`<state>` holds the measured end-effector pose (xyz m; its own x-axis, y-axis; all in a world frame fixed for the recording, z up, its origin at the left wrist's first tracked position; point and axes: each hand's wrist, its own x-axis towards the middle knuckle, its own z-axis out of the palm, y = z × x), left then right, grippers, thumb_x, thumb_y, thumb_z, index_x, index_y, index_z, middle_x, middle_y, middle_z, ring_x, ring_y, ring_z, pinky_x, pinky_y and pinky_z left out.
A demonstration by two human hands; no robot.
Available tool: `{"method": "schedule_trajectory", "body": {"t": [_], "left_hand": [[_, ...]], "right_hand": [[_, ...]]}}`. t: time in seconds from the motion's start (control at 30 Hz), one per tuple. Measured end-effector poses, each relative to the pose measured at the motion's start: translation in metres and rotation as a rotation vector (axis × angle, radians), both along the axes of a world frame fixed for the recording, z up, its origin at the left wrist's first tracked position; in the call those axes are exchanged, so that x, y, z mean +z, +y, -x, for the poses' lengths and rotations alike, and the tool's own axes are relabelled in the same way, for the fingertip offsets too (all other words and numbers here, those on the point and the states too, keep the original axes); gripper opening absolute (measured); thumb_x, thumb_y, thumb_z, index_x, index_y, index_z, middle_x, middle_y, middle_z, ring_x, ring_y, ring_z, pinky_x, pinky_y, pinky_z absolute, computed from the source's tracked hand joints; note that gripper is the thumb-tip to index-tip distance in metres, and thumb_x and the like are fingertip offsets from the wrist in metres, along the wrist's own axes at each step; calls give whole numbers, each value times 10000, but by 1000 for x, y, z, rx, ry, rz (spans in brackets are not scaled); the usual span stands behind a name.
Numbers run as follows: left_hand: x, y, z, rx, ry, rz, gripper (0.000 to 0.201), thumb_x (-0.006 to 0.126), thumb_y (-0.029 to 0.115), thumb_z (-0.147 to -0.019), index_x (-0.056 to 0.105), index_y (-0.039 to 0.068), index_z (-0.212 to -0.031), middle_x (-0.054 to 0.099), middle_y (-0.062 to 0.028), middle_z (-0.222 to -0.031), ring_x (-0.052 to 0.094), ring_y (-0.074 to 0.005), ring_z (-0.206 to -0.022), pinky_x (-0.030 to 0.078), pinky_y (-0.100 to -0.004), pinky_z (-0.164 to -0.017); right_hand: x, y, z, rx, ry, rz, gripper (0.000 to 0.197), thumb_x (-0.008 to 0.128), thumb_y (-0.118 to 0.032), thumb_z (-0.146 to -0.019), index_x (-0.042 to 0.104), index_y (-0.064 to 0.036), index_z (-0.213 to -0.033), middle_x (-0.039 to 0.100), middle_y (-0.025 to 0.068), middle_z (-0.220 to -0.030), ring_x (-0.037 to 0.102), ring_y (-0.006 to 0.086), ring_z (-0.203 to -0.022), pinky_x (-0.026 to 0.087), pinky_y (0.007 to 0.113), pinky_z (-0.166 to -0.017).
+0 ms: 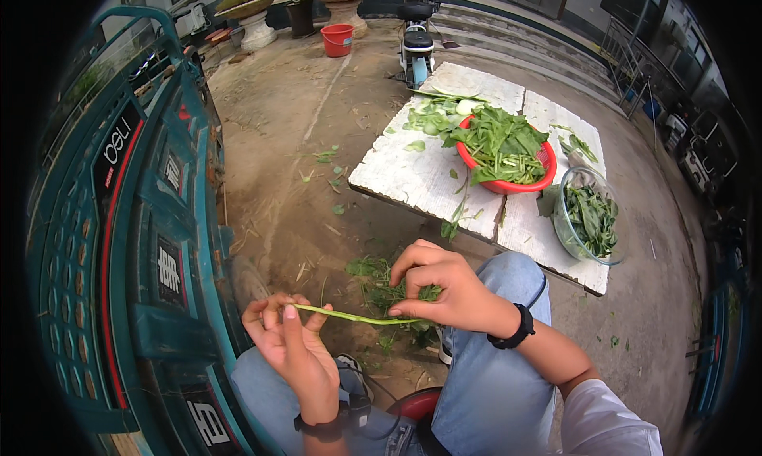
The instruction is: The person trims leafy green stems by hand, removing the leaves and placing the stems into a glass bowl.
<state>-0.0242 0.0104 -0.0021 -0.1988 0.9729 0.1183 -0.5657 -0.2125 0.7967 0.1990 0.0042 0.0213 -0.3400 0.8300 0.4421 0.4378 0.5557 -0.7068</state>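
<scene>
Head view: stem (349,317) between left hand (300,346) and right hand (446,291), near table edge (413,207).

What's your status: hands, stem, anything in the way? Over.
Left hand pinching stem, left end. Right hand by other end, grip unclear. Stem green, slightly bent. Table beyond, not in the way.

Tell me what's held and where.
A green stem: the left hand pinches its left end; the right hand is by its right end, contact unclear.

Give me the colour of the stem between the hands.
The stem is light green, seen best in the head view.
</scene>
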Motion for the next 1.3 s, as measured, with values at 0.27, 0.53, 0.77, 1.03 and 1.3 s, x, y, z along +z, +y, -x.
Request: {"method": "schedule_trajectory", "body": {"t": [0.27,0.53,0.77,1.03,1.3], "left_hand": [[-6,-7,-13,-156,153,-90,443,586,-71,-915,345,77,-1256,590,-127,-1029,609,-193,-932,570,-353,-800],[-8,-11,-21,-201,304,-102,511,653,-29,-902,344,32,-1304,652,-144,-1002,648,-182,-894,524,-274,-793],[-9,-3,-8,-724,552,107,195,560,135,-1002,617,-45,-1051,658,-110,-755,557,-109,-579,458,-223,-568],[-20,-20,-35,-600,165,260,216,539,151,-1004,638,-41,-988,630,-104,-670,509,-107,-508,364,-218,-480],[-20,-35,-57,-473,168,265,203,513,148,-1022,610,-9,-936,596,-61,-653,515,-102,-523,369,-221,-472]], "right_hand": [[-2,-8,24,116,345,348,350,769,-110,-849,607,-12,-1142,670,40,-844,592,97,-694,473,241,-600],[-13,-13,33,79,449,388,185,698,-59,-899,623,3,-1057,685,47,-786,657,94,-703,507,230,-618],[-7,-9,21,-81,292,120,76,685,-54,-884,652,0,-926,670,77,-773,671,175,-698,518,287,-618],[-12,-14,10,-130,-277,-550,223,676,-94,-723,627,-35,-932,580,57,-804,582,229,-666,462,335,-549],[-13,-33,-4,-80,-298,-481,149,659,-109,-748,620,-36,-871,575,65,-791,594,245,-703,491,354,-606]]}}
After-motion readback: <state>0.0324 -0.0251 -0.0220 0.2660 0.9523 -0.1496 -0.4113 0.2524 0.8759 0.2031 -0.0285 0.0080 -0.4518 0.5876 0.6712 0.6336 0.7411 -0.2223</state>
